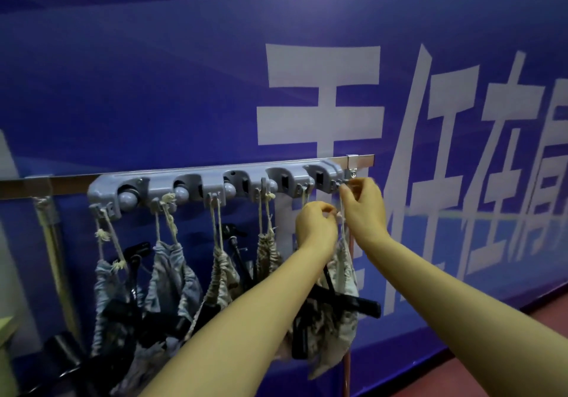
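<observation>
A grey plastic hook rack (215, 181) is fixed on a metal rail (361, 159) against a blue banner wall. Several patterned drawstring bags hang from its hooks by pale cords, such as one bag (172, 280) left of centre. My right hand (364, 209) pinches a cord at the rightmost hook (338, 184). My left hand (316, 227) pinches the same bag's cord just below. That rightmost bag (341, 301) hangs under both hands, with black hangers sticking out of it.
The blue banner (184, 89) with large white characters fills the background. A wooden pole (57, 258) hangs at the left end of the rail. Reddish floor (547, 313) shows at the lower right. A pale object edge (6, 329) sits at far left.
</observation>
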Available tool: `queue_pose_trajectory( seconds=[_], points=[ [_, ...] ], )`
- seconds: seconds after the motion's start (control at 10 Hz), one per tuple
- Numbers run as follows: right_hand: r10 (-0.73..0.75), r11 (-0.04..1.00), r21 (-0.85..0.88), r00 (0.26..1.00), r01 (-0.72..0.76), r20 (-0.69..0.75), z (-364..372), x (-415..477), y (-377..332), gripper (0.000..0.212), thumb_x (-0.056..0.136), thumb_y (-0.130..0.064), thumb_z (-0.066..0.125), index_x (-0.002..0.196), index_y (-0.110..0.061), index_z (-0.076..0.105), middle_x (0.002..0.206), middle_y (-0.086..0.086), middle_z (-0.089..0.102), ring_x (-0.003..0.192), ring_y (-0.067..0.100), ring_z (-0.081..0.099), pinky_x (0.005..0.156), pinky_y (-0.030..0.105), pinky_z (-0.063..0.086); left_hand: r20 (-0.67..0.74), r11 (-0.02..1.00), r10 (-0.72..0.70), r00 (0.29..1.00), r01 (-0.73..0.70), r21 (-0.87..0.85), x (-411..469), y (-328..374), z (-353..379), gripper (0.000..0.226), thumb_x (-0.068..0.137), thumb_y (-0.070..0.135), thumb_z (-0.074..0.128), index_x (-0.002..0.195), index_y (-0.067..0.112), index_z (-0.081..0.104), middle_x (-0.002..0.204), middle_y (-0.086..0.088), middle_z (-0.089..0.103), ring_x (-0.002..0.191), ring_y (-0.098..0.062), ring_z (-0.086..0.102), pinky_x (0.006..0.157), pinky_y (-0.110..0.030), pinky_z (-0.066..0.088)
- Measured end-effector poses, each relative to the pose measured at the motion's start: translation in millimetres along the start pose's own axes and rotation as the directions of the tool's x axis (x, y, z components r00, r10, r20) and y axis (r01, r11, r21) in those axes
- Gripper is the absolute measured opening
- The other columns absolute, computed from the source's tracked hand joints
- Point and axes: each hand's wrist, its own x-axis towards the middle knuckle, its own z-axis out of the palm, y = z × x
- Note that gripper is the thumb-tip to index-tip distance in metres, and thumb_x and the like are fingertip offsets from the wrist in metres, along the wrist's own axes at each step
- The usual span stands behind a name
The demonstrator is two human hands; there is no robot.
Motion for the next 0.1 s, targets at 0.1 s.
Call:
queue_pose_trajectory(
  seconds=[0.1],
  points=[
    [-0.107, 0.992, 0.056, 0.988, 0.114, -0.111, 11.6, -17.8, -27.4, 0.011, 0.098, -0.024, 0.046, 0.093, -0.015, 0.049, 0.090, 0.002, 0.055, 0.073, 0.007, 0.049, 0.061, 0.015, 0.038, -0.045, 0.997, 0.072, 0.996, -0.073, -0.013, -9.0, -3.4, -27.6, 0.019, 0.091, 0.015, 0.050, 0.082, 0.013, 0.067, 0.087, -0.008, 0.070, 0.080, -0.024, 0.062, 0.072, -0.032, 0.048]
  ],
)
